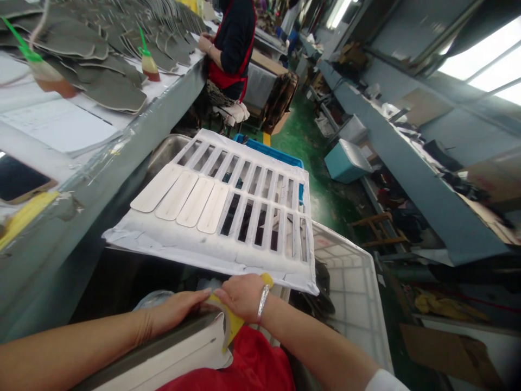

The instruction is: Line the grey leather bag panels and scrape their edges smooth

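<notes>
Low in front of me, my right hand (246, 297) is closed around a bendy yellow piece (234, 326), which also sticks out beyond the wrist with the silver bracelet. My left hand (175, 311) reaches in from the left, its fingertips meeting the right hand at that piece. Its fingers are partly hidden, and what they pinch I cannot make out. Beneath both hands lie cream panels (183, 353) with slits, close to my red apron (260, 358). Just beyond is a white slotted frame (211, 251); several cream slitted panels (185, 200) lie at its left side.
To the left runs a workbench (122, 157) with grey cut pieces (114, 87), two glue bottles (150, 68) and a phone (24, 179). A person in a red apron (232, 49) sits beyond. White crate (350, 282) stands at right; a shelf bench (407, 157) lines the wall.
</notes>
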Demonstrator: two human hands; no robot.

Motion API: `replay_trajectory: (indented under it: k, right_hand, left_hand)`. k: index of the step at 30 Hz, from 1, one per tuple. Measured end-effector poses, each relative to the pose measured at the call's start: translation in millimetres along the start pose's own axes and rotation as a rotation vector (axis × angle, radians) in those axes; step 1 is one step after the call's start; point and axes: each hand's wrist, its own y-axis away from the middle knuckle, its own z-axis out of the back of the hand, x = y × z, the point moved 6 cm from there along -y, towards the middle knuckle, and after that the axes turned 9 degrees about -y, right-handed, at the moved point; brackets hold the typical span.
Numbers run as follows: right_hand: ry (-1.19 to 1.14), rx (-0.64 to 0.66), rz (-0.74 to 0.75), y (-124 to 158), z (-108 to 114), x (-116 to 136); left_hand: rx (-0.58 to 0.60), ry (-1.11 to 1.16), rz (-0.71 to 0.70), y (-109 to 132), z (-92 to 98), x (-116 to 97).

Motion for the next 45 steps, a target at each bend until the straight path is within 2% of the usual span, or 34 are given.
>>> replay_trajectory:
  k: [8,15,24,28,32,34,41,45]
  right_hand:
    - [0.006,-0.008,-0.013,9.5,-6.0,4.7]
    - [-0.026,0.0,-0.05,18.0,-12.3,3.8]
    - [-0.102,-0.019,-0.073,26.8,-18.4,2.6]
    - [-0.123,0.02,-0.089,28.5,-22.1,1.5]
    - [-0.14,0.044,-0.046,31.6,-24.6,6.6]
    - [-0.141,0.052,-0.039,34.3,-25.7,7.9]
    - [-0.139,0.141,-0.04,48.9,-37.2,6.5]
    - [-0.139,0.167,-0.06,47.3,-32.5,6.3]
  left_hand:
    - [-0.078,-0.262,-0.065,9.5,9.4,-5.0]
    - [0.004,-0.416,-0.124,11.8,3.1,0.1]
    - [0.054,-0.337,-0.08,15.6,-3.1,-14.9]
    - [0.078,-0.339,-0.102,17.3,-5.7,-28.5]
    - [0.203,-0.279,-0.266,22.3,-14.8,-56.1]
    - [0.228,-0.286,-0.316,23.9,-17.4,-64.2]
    - [0.16,-0.457,-0.182,24.6,-20.0,-50.9]
    - [0.13,-0.488,-0.156,25.0,-18.9,-50.3]
